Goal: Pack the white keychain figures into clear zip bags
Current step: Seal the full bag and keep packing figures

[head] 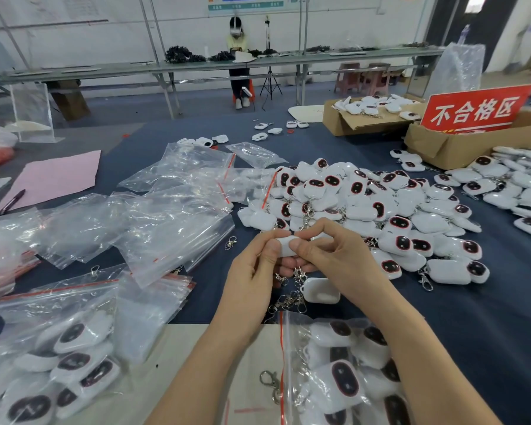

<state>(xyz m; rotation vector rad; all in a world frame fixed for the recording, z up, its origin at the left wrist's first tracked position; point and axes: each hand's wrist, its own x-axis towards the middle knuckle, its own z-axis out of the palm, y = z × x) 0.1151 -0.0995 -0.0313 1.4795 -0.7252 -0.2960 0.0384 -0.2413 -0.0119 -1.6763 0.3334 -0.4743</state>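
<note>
My left hand (255, 265) and my right hand (328, 250) meet over the blue table and together pinch one white keychain figure (287, 244). Metal clasps (288, 297) dangle below the hands, and another white figure (321, 290) hangs or lies just beneath them. A large heap of white figures with dark oval faces (368, 210) lies right behind the hands. Empty clear zip bags with red strips (172, 210) are spread to the left. Filled zip bags sit near me, one at the right (344, 372) and one at the left (59, 357).
Two cardboard boxes stand at the back right, one holding figures (347, 125), one bearing a red sign (475, 108). A pink sheet (56, 176) and a pen (13, 200) lie at the left. A seated person (238, 56) works at a far bench.
</note>
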